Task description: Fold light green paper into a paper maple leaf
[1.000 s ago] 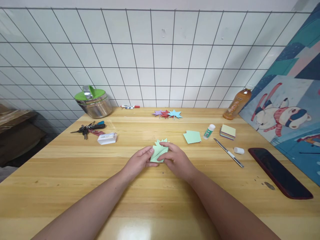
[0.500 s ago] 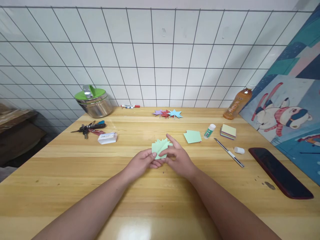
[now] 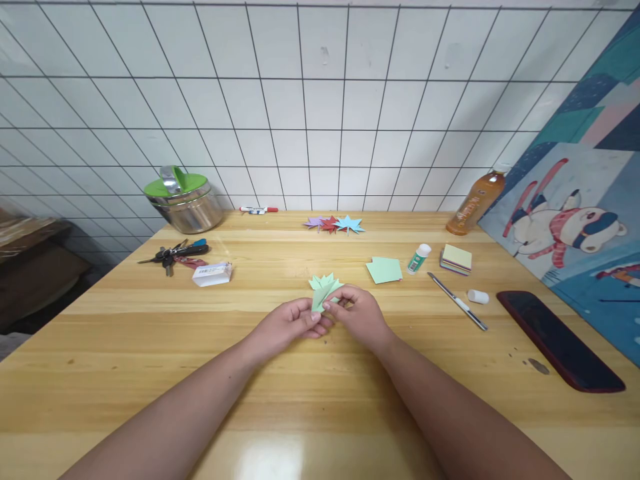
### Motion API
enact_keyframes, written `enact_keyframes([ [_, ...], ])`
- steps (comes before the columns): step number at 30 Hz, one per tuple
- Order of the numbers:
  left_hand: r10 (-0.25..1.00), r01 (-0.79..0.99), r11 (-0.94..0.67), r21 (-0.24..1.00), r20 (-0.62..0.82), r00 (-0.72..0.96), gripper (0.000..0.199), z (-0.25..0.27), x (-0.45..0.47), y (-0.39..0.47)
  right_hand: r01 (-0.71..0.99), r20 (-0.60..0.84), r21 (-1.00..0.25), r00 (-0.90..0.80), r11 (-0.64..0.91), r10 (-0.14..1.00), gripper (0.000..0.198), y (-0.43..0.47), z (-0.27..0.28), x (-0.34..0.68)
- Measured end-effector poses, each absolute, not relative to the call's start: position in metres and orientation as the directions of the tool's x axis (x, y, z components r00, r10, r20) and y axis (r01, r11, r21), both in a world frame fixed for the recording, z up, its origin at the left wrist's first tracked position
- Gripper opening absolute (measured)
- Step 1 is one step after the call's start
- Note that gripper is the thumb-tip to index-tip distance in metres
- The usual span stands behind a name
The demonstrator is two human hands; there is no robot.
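A pale green folded paper (image 3: 323, 291) with a row of pointed tips along its far edge is held above the middle of the table. My left hand (image 3: 295, 320) pinches its lower left part, thumb on top and fingers beneath. My right hand (image 3: 361, 316) grips the right side between thumb and forefinger. Some of the folds are hidden behind my fingers. To the right lies a piece of green paper (image 3: 385, 270), beside an uncapped glue stick (image 3: 418, 260). Purple, red and blue paper maple leaves (image 3: 349, 225) lie overlapping near the wall.
On the right are a utility knife (image 3: 457, 302), a white cap (image 3: 478, 297), a sticky-note stack (image 3: 456, 260), a phone (image 3: 560, 340) and a tea bottle (image 3: 475, 203). A steel pot (image 3: 187, 207), keys (image 3: 173, 255), a small white box (image 3: 213, 274) and markers (image 3: 259, 210) stand left.
The flat left part of the green paper has been folded over toward the right. My right hand has closed its raised forefinger down onto the paper. The view has shifted slightly.
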State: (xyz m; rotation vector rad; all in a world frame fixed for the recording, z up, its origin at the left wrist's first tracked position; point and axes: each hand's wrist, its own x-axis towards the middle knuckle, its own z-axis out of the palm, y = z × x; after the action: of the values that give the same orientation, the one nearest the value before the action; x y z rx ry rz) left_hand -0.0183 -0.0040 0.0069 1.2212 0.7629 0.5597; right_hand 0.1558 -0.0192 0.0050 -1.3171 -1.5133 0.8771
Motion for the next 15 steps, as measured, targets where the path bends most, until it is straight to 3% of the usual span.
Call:
enact_keyframes([
  [7, 0.761, 0.028, 0.33, 0.944, -0.283, 0.584, 0.028, 0.0031, -0.019, -0.0019, 0.296, 0.156, -0.947, 0.072, 0.128, 0.985, 0.013, -0.0208, 0.0081, 0.153],
  [15, 0.738, -0.157, 0.456, 0.876, -0.273, 0.617, 0.025, 0.0119, -0.025, -0.0026, 0.322, 0.236, -0.928, 0.127, 0.185, 0.963, 0.012, -0.0226, 0.0114, 0.155],
])
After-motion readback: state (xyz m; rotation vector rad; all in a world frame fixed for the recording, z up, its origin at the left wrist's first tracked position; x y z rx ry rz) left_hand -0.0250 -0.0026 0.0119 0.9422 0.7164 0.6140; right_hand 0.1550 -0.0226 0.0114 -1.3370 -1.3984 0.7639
